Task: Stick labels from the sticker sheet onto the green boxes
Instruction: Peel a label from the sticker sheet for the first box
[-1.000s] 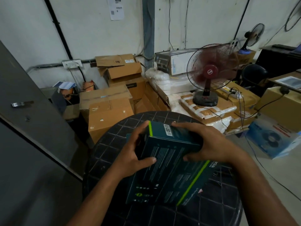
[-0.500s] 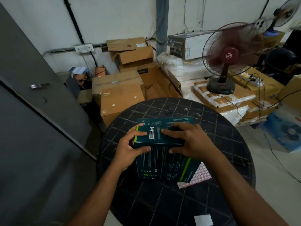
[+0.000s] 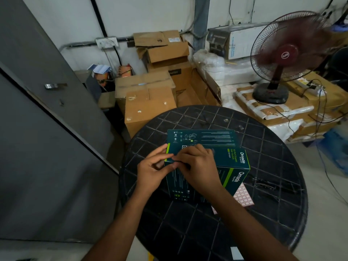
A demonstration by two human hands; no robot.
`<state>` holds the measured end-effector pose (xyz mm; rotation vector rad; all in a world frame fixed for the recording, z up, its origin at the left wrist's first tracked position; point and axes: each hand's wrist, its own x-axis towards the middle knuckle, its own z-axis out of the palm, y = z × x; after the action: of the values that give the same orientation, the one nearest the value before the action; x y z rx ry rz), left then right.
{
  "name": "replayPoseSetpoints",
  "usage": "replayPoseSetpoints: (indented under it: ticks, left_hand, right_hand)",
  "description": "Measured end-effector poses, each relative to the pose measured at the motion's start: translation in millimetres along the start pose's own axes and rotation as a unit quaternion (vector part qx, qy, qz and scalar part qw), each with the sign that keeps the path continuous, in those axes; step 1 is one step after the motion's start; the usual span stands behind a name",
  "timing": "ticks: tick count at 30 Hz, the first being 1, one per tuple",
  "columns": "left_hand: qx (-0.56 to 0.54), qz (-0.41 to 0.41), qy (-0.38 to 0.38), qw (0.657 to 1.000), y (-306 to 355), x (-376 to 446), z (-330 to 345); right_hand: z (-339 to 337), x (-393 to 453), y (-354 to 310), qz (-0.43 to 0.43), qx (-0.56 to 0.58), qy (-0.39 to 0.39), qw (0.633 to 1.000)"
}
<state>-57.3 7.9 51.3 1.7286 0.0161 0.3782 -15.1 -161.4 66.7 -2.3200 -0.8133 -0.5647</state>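
A dark green box [image 3: 232, 167] printed "Omada" stands on the round black table [image 3: 263, 185]. A second green box [image 3: 201, 137] lies right behind it. My left hand [image 3: 152, 172] pinches the near box's upper left corner between thumb and forefinger. My right hand [image 3: 197, 166] lies over the same top edge, its bent fingers reaching my left fingertips. A white printed label [image 3: 183, 146] shows just past my right hand's knuckles. The pink gridded sticker sheet [image 3: 243, 194] lies on the table, partly under the near box's right end.
A small white square [image 3: 236, 253] lies near the table's front edge. Cardboard cartons [image 3: 148, 108] are stacked behind the table. A running red fan [image 3: 286, 51] stands on wrapped parcels at the right, with cables trailing. A grey door [image 3: 47, 129] fills the left.
The green box went from tilted in both hands to standing on the table. My hands then shifted to its upper left corner. The view moved closer and down.
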Motion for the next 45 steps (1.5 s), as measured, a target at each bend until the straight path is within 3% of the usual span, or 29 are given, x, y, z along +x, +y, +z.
replayPoseSetpoints:
  ticks: [4, 10, 18, 21, 24, 27, 34, 40, 45]
  left_hand:
    - [-0.043, -0.041, -0.032, 0.998, -7.6, -2.6, -13.8]
    - [-0.040, -0.030, -0.031, 0.998, -17.5, 0.2, -16.2]
    - [0.051, 0.029, -0.011, 0.998, -11.2, 3.3, -13.3]
    - [0.086, 0.039, 0.004, 0.995, -9.0, 5.6, -13.0]
    - [0.187, 0.127, 0.003, 0.974, -0.4, 11.8, -10.3]
    - [0.234, 0.212, -0.058, 0.947, 4.8, 13.0, -2.3]
    - [0.163, 0.141, -0.016, 0.976, 0.1, 4.6, 6.3]
    - [0.185, 0.142, -0.015, 0.972, 1.9, 6.3, 11.1]
    - [0.187, 0.154, 0.004, 0.970, -1.0, 6.4, 16.3]
  right_hand:
    - [7.5, 2.5, -7.2, 0.002, -0.015, -0.005, 1.000]
    - [11.8, -1.2, -5.7, -0.034, -0.048, 0.023, 0.998]
    - [-10.8, -2.8, 11.4, -0.059, -0.036, -0.029, 0.997]
    - [-27.9, -18.4, 31.2, -0.017, -0.064, 0.012, 0.998]
    - [-25.0, -26.0, 34.5, 0.001, -0.057, 0.053, 0.997]
    - [-19.5, -25.8, 31.3, 0.005, -0.047, 0.074, 0.996]
    - [-44.7, -36.3, 49.3, 0.003, -0.033, 0.035, 0.999]
    - [-50.2, -44.7, 59.4, 0.041, -0.021, 0.075, 0.996]
    - [-63.2, -48.9, 66.7, 0.031, -0.031, 0.045, 0.998]
